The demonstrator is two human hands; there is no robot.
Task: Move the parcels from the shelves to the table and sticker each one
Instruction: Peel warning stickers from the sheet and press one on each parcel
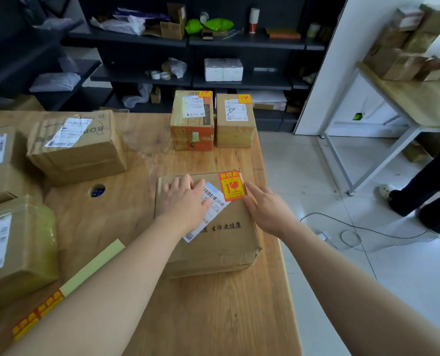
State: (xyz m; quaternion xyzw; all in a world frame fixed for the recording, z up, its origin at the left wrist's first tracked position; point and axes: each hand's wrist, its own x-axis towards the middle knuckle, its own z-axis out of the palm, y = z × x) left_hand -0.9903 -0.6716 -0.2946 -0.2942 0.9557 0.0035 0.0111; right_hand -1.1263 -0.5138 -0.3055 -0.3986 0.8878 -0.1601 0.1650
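A flat cardboard parcel (221,235) lies near the right edge of the wooden table (126,209). An orange fragile sticker (231,186) sits on its far right corner, beside a white shipping label (213,201). My left hand (185,199) lies flat on the parcel's top, fingers straight, covering part of the label. My right hand (265,209) has straight fingers touching the parcel's right side, fingertips just beside the sticker. A strip of orange stickers on yellow backing (59,299) lies at the front left under my left forearm.
Two stickered boxes (191,122) (235,122) stand at the table's far edge. Several bigger parcels (77,147) (15,240) crowd the left side. Dark shelves (188,42) hold clutter behind. A second table with boxes (406,96) and a standing person's legs (424,191) are at right; cables lie on the floor.
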